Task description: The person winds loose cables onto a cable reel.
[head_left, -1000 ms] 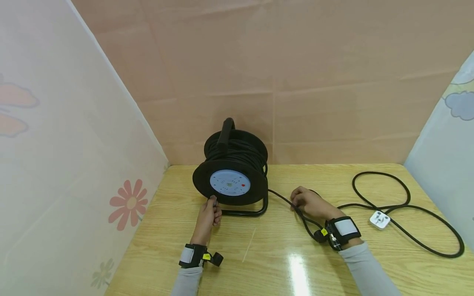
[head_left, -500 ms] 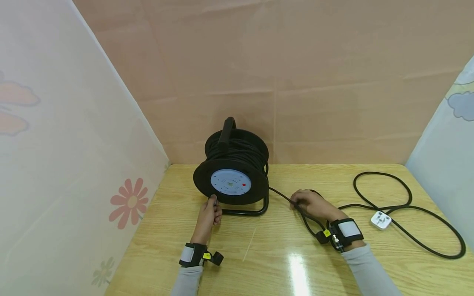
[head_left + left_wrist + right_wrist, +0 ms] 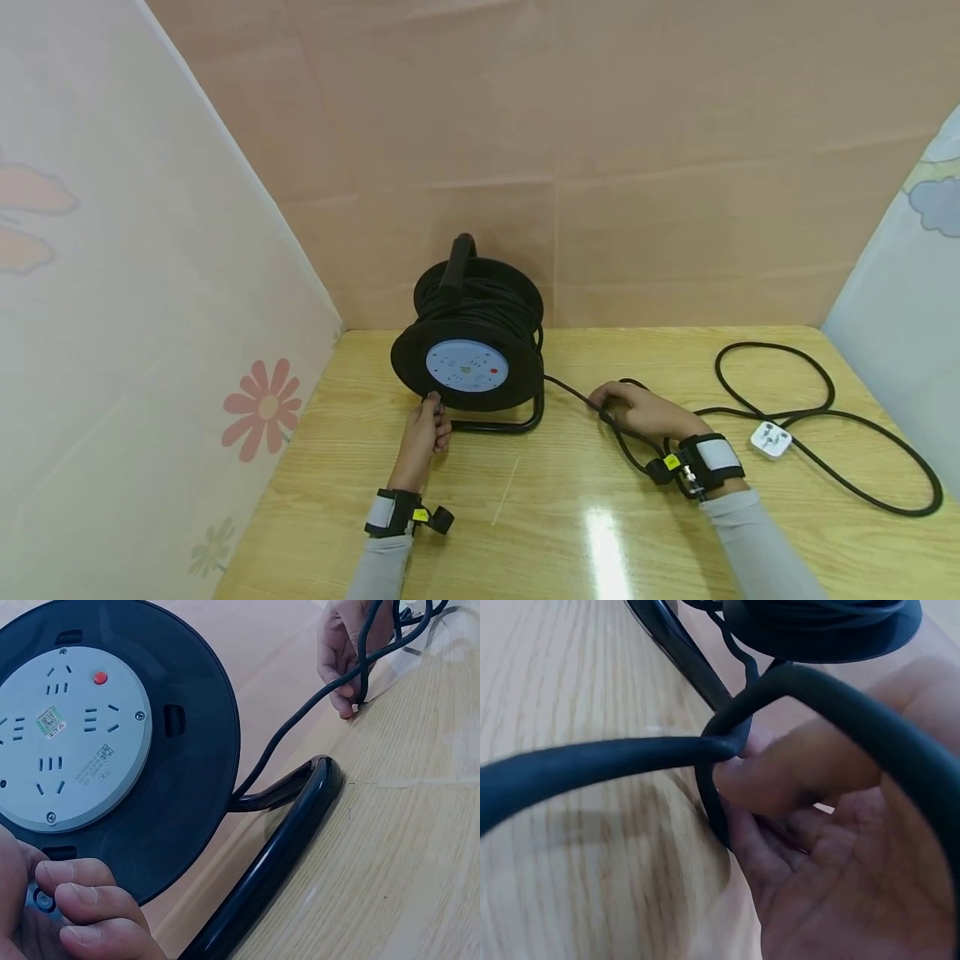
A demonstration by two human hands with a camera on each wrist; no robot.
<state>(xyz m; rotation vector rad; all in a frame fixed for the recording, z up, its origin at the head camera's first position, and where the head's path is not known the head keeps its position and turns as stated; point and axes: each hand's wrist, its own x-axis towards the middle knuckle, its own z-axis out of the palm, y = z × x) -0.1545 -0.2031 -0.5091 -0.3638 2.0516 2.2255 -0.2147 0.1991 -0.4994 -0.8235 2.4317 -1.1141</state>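
A person's left hand (image 3: 425,429) grips a small knob (image 3: 45,898) at the lower left rim of a black cable reel (image 3: 467,332), fingers curled, while the right hand (image 3: 641,412) pinches the reel's black cable (image 3: 600,761) low over the wooden worktop (image 3: 525,533). The reel sits just beyond the left hand and to the left of the right, upright on its tubular frame (image 3: 270,859), its pale socket plate (image 3: 71,742) facing the person and its carrying handle (image 3: 454,275) on top. From the reel's right side the cable crosses a short gap to the right hand, then runs on in wide loops at the right, where a white plug (image 3: 770,442) lies against it. Behind the reel, the worktop's far edge meets a tan wall covering (image 3: 675,167), with little depth between. A flowered side panel (image 3: 150,250) stands to the left, well apart from the reel; the loops reach near the right-hand panel (image 3: 888,275). The broadest open stretch of wood spreads in front of the reel, between the two forearms.
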